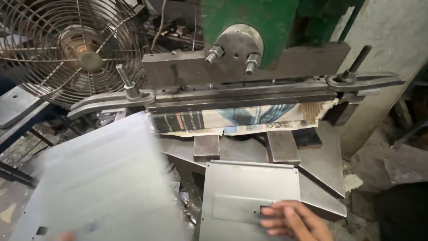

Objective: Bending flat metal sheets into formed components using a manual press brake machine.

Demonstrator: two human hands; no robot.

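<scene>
— Below the press blade, what lies in front of you?
— A flat grey sheet-metal panel (249, 187) with small punched holes and a folded far edge, lying on the steel worktop (323, 165).
— And around it?
— A wire-guarded fan (76, 49) far left, newspaper (240, 120) tucked under the blade.
— Your hands?
— Your right hand (292, 221) rests with its fingers (272, 211) flat on that panel. Your left hand (67, 235) barely shows beneath a blurred second sheet (107, 183); I cannot tell its grip.

A metal workshop: a green press brake (249, 58) at twelve o'clock, a caged fan (73, 49) at ten, sheet-metal offcuts (321, 165) underneath.
</scene>
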